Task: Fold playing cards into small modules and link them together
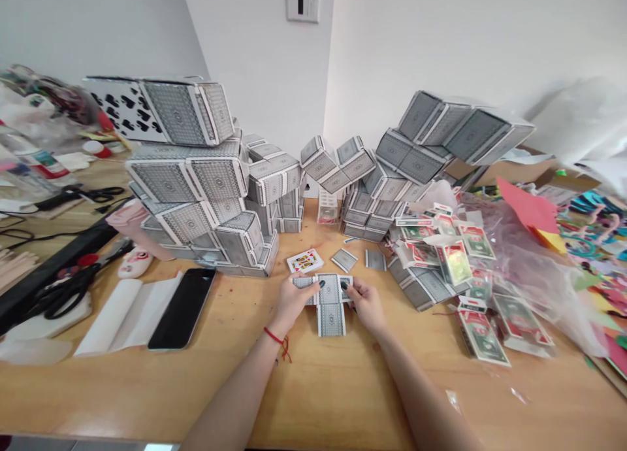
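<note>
Two hands meet on a cross-shaped set of joined cards (331, 317), grey backs up, lying flat on the wooden surface (313, 385). The left hand (292, 302) is clamped on the left wing of the set with fingers curled over its top edge; a red string bracelet (277, 338) sits on that wrist. The right hand (367, 305) is clamped on the right wing the same way. The set's lower flap sticks out toward the person, between both wrists.

Just beyond the left hand lies a face-up king card (304, 261). Just beyond the right hand are two loose face-down cards (344, 259). Far beyond the hands stand piles of card cubes (196, 176), with more of them (416, 150) past the right hand. Right of the right hand there is a heap of opened card boxes (480, 336). Left of the left hand are a black phone (183, 307), then folded white paper (122, 314), then black scissors (59, 291) further out.
</note>
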`<state>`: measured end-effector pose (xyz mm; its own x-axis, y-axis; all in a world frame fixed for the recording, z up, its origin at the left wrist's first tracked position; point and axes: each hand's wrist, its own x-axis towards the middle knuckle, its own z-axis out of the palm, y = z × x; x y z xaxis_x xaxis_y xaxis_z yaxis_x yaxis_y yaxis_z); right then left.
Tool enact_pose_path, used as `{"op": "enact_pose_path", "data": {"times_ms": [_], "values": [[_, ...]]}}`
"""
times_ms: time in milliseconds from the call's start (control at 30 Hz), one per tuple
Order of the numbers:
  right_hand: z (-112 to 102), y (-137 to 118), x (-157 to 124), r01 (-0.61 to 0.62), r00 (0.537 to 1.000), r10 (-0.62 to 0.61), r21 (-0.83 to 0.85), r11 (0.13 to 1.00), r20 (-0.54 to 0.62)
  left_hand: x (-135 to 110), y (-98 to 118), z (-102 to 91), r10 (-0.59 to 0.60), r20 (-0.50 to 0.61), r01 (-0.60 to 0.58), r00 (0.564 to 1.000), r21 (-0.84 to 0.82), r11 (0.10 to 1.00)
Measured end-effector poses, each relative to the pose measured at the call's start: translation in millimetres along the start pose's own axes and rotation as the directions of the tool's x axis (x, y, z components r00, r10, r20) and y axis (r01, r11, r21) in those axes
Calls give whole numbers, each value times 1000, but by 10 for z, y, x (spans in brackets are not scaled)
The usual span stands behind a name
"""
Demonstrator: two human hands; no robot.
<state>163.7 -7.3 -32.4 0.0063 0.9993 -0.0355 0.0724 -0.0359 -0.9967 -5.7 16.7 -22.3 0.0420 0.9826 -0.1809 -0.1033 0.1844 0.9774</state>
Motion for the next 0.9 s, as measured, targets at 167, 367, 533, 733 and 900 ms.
{"op": "enact_pose_path", "data": {"times_ms": [167,367,533,733,900], "values": [[-11,-45,9,-75,996,73,40,996,53,44,-17,-24,-17,4,17,1000,-25,1000],[-20,-75,6,-86,995,83,38,996,57,62,-6,-49,0,-13,-1,1000,-8,1000],[-3,-14,-1,-69,997,68,21,997,39,62,-51,-42,-8,-12,8,1000,-5,1000],[45,-15,-14,-59,998,58,15,998,35,75,-96,-29,-11,-34,11,999,-2,1000],[71,-27,-9,-77,996,75,32,997,57,64,-96,-43,6,-8,-6,1000,-3,1000]]}}
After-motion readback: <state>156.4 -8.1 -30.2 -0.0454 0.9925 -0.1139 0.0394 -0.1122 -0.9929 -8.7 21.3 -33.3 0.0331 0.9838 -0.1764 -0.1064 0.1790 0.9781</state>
